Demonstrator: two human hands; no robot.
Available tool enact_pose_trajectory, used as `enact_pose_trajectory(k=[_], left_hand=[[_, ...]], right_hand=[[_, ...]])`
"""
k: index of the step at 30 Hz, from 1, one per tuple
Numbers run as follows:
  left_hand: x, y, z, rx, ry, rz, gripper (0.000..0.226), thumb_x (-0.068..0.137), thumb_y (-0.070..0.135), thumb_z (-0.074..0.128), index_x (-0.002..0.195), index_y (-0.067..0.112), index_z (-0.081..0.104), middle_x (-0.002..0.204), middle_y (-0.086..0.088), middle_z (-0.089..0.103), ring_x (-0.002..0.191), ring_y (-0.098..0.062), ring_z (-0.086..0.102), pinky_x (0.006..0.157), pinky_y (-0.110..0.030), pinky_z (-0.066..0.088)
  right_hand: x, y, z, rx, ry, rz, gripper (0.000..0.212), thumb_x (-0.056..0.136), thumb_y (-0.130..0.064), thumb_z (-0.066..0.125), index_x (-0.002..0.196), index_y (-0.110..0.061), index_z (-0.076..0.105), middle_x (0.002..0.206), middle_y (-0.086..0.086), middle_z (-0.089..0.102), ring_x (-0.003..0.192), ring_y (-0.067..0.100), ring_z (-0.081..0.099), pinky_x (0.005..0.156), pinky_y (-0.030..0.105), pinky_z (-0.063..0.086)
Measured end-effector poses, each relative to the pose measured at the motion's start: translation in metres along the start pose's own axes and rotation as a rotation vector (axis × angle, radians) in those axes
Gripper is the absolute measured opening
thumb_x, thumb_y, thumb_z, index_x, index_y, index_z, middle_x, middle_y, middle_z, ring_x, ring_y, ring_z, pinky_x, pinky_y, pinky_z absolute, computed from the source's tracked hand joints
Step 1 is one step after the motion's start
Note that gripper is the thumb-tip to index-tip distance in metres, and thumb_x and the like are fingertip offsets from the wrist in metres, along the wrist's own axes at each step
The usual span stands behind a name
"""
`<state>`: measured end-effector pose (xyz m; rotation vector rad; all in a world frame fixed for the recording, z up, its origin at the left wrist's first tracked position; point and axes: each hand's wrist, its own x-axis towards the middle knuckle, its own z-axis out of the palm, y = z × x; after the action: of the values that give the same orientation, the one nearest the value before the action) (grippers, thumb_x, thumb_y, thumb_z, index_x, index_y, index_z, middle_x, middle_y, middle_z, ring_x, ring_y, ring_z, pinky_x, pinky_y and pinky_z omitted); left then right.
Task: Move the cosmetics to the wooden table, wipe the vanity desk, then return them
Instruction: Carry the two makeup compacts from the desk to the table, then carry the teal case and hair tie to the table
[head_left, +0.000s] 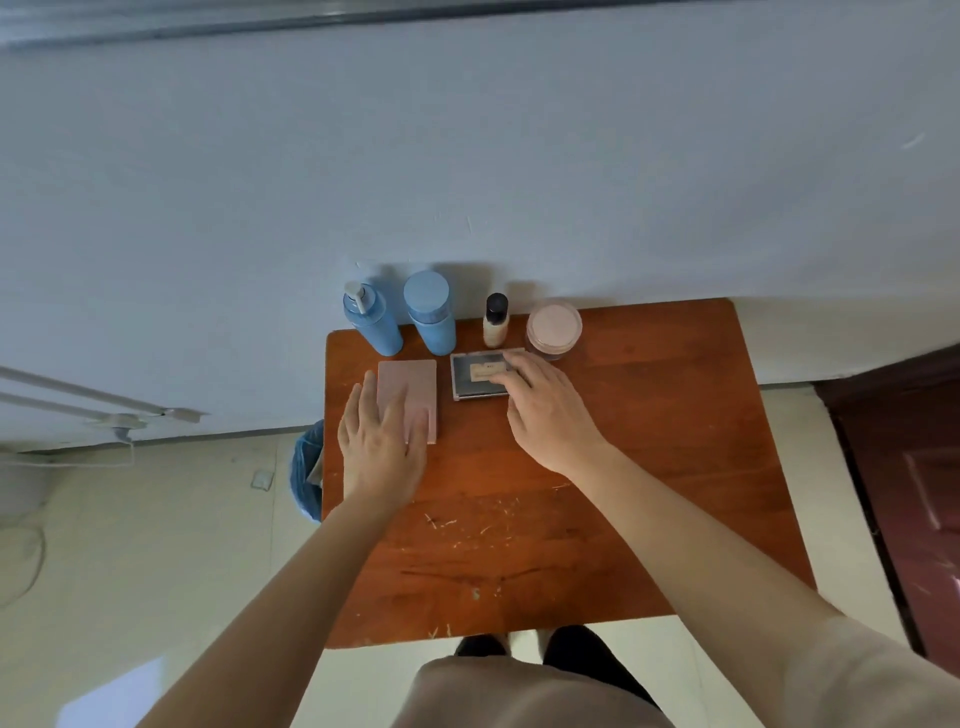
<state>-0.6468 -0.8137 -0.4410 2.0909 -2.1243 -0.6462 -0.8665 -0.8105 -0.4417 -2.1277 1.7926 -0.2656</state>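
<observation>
On the tabletop (623, 467), my left hand (382, 441) lies flat on the pink case (410, 387); my right hand (545, 410) pinches the dark palette (475, 374). Best handled level, clear of the bottles (428, 317) behind.

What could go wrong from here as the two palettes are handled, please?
The right hand on the dark palette sits just before the slim black-capped bottle and powder jar; a hasty lift might topple the bottle. The left hand lies flat on the pink palette, so that palette may slip when picked up.
</observation>
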Motion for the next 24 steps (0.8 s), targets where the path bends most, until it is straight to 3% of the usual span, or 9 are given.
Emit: enact_pose_trajectory(k=[3,9,16,24], left_hand=[[-0.009,0.016,-0.036,0.1,0.149,0.158,0.058,0.1,0.051,0.016,0.148,0.025,0.034,0.161,-0.006,0.019,0.149,-0.025,0.008,0.119,-0.05,0.008],[-0.01,0.076,-0.109,0.201,0.383,0.441,0.058,0.1,0.05,0.022,0.151,0.023,0.029,0.162,-0.007,0.015,0.15,-0.027,0.005,0.119,-0.056,0.005],[-0.015,0.174,-0.166,0.081,0.625,0.83,0.057,0.101,0.045,0.034,0.151,0.018,0.029,0.16,-0.014,0.02,0.149,-0.034,0.011,0.114,-0.062,0.014],[-0.106,0.292,-0.137,-0.1,0.483,1.249,0.057,0.101,0.043,0.037,0.152,0.017,0.031,0.16,-0.014,0.017,0.149,-0.034,0.007,0.116,-0.061,0.012]], right_hand=[[-0.008,0.002,-0.039,-0.009,0.156,0.017,0.033,0.1,-0.026,0.047,0.131,-0.015,0.055,0.148,0.011,0.044,0.142,0.027,0.036,0.113,0.048,0.037],[-0.029,0.009,-0.132,-0.112,0.441,0.182,0.054,0.103,-0.051,0.026,0.146,-0.023,0.041,0.163,0.012,0.019,0.151,0.031,0.014,0.122,0.049,0.016],[-0.116,0.005,-0.205,-0.211,0.704,0.417,0.065,0.102,-0.053,0.033,0.157,-0.023,0.018,0.165,0.011,0.003,0.153,0.027,-0.001,0.123,0.048,0.008],[-0.305,-0.005,-0.241,-0.451,0.841,0.82,0.065,0.101,-0.052,0.036,0.157,-0.023,0.02,0.163,0.017,0.008,0.151,0.035,0.006,0.121,0.053,0.012]])
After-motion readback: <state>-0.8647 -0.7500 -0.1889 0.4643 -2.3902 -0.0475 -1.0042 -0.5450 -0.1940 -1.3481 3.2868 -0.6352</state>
